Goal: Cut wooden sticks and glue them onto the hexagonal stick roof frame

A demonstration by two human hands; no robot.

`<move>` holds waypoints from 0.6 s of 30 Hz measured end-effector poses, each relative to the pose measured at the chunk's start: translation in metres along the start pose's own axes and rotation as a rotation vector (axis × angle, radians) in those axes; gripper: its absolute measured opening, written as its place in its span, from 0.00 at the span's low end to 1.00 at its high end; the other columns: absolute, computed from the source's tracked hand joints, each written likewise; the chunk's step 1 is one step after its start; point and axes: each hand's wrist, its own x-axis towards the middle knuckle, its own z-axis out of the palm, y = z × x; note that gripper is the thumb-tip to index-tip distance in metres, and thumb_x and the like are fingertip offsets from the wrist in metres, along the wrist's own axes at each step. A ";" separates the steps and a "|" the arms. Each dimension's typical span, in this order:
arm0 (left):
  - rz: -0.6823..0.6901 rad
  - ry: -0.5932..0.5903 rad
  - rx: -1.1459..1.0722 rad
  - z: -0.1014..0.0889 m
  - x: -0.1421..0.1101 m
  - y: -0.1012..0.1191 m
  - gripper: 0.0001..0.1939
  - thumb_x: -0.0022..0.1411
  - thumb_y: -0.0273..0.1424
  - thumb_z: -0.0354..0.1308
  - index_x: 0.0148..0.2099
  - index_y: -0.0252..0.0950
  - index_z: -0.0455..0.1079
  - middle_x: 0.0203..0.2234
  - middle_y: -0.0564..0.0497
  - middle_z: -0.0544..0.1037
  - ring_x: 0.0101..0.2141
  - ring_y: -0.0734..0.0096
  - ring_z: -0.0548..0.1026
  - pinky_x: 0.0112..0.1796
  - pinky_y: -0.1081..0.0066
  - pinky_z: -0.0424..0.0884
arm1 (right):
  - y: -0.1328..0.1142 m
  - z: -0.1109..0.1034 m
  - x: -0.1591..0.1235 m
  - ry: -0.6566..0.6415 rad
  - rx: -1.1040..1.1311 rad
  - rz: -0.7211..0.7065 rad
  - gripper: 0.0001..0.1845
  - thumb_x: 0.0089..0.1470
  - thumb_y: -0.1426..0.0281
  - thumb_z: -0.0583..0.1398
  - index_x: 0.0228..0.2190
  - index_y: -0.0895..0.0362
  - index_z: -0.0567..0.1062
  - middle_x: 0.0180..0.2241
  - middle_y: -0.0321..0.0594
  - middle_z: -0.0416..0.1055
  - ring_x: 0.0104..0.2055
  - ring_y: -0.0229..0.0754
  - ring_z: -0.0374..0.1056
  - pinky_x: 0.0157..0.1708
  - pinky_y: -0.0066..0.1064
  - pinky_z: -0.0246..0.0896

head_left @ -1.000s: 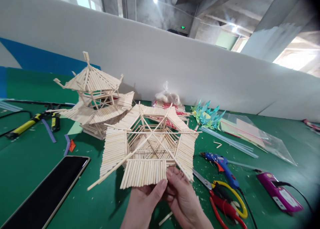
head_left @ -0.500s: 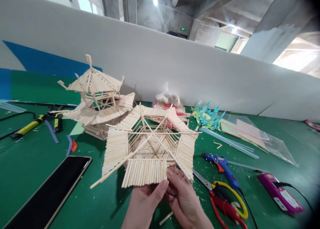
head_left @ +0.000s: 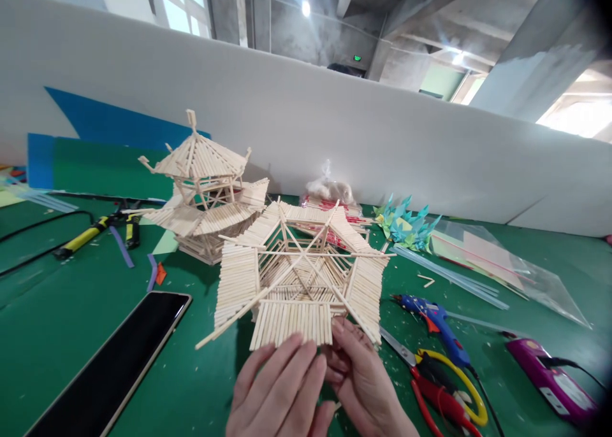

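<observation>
In front of me stands a roof model made of thin wooden sticks (head_left: 299, 325), with sloping stick panels around an open frame. My left hand (head_left: 282, 386) has its fingers stretched out side by side, back of the hand up, with the fingertips against the lower edge of the front panel. At that panel's right edge, the thumb and fingers of my right hand (head_left: 358, 373) are pinched together. What lies between them is hidden. A finished-looking stick pavilion (head_left: 201, 163) with a pointed roof stands behind, to the left.
On the green table (head_left: 201, 386) lie a phone (head_left: 115, 360) to the left, and scissors (head_left: 401, 348), red-handled pliers (head_left: 440, 392), a blue glue gun (head_left: 440, 325) and a purple device (head_left: 549, 376) to the right. Behind are paper leaves (head_left: 406, 223), clear glue sticks (head_left: 454, 278) and a white partition (head_left: 287, 118).
My left hand has turned from gripping the panel's edge with the thumb on top to lying with straightened fingers along it. My right hand stays at the corner. The whole view has shifted slightly.
</observation>
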 end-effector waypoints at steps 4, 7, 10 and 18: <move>0.014 -0.135 0.029 0.014 -0.002 -0.002 0.18 0.52 0.25 0.55 0.46 0.25 0.69 0.40 0.37 0.79 0.47 0.54 0.70 0.52 0.54 0.52 | 0.001 0.001 0.000 0.008 -0.016 0.018 0.12 0.36 0.69 0.68 0.20 0.60 0.70 0.13 0.26 0.57 0.14 0.24 0.46 0.14 0.17 0.38; -0.042 -0.174 0.020 0.016 -0.007 -0.001 0.19 0.53 0.25 0.54 0.49 0.28 0.67 0.41 0.38 0.78 0.48 0.55 0.70 0.52 0.53 0.51 | 0.000 0.002 0.001 0.005 -0.018 0.024 0.11 0.37 0.69 0.68 0.20 0.60 0.71 0.13 0.27 0.58 0.15 0.25 0.48 0.15 0.17 0.40; -0.044 -0.175 0.018 0.016 -0.009 0.001 0.19 0.53 0.23 0.54 0.49 0.27 0.66 0.41 0.38 0.78 0.48 0.54 0.70 0.52 0.52 0.53 | 0.000 0.002 0.000 0.001 -0.020 0.027 0.10 0.38 0.69 0.67 0.21 0.61 0.72 0.14 0.29 0.59 0.15 0.25 0.50 0.16 0.18 0.43; -0.004 -0.205 0.052 0.013 -0.007 -0.002 0.20 0.51 0.22 0.55 0.48 0.26 0.67 0.41 0.37 0.78 0.47 0.54 0.71 0.51 0.54 0.53 | 0.001 0.005 -0.002 -0.022 -0.033 -0.013 0.08 0.40 0.70 0.67 0.22 0.62 0.75 0.16 0.30 0.61 0.17 0.25 0.50 0.17 0.18 0.47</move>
